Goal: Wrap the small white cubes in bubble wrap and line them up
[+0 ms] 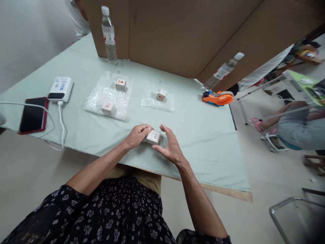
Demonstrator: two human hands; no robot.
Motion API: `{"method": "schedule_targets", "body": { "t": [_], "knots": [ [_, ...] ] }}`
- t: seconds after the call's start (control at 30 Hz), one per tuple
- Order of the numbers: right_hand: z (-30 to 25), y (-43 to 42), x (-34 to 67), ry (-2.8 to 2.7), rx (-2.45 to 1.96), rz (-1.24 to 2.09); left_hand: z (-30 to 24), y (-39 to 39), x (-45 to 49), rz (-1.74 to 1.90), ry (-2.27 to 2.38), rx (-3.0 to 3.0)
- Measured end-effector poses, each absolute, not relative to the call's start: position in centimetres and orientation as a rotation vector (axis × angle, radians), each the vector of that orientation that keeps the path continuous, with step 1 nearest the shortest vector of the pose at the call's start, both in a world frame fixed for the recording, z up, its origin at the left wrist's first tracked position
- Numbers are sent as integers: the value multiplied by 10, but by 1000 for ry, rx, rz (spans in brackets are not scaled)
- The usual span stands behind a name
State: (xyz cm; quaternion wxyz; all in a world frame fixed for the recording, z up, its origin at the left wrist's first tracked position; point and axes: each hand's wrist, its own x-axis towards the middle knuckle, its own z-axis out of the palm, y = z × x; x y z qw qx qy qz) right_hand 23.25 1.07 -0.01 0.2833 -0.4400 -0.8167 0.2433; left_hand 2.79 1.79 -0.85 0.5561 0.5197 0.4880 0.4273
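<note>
Near the table's front edge lies a small box wrapped in bubble wrap [153, 137], a printed label showing through its top. My left hand [137, 136] is closed on the wrap at the box's left side. On the other side my right hand [170, 145] is held with thumb and fingers spread, close around the box's right end, gripping nothing. Farther back, a small white and red box [161, 95] sits on a flat sheet of bubble wrap [148, 100]. Left of it, another small box [121, 85] and a box partly under plastic [108, 108] rest on a larger bubble wrap sheet [94, 98].
An orange tape dispenser [218, 98] lies at the right. Two water bottles [109, 35] [223, 72] stand by a tall cardboard panel [167, 34]. On the left are a power bank [61, 88] with cable and a phone [34, 115]. A seated person [299, 125] is beyond the table.
</note>
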Motion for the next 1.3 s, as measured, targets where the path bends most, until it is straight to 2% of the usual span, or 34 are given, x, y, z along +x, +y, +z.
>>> {"method": "schedule_targets", "body": {
  "t": [0.27, 0.5, 0.73, 0.9, 1.03, 1.17, 1.3],
  "knots": [
    [7, 24, 245, -2109, -1199, 566, 2, 34, 54, 999, 1093, 1286],
    [1, 70, 307, -1896, -1340, 487, 7, 52, 63, 1033, 1176, 1398],
    [-17, 152, 396, -1640, -1577, 390, -5, 62, 57, 974, 1386, 1760],
    [-22, 174, 425, -1776, -1616, 383, -9, 90, 53, 935, 1604, 2139],
    [-12, 160, 404, -1814, -1562, 257, -8, 118, 54, 791, 1751, 2360],
    [-5, 147, 335, -1971, -1433, 134, -13, 144, 60, 676, 1800, 2445],
    [1, 172, 260, -2070, -1464, 208, -22, 165, 67, 655, 1762, 2487]
  ]
}}
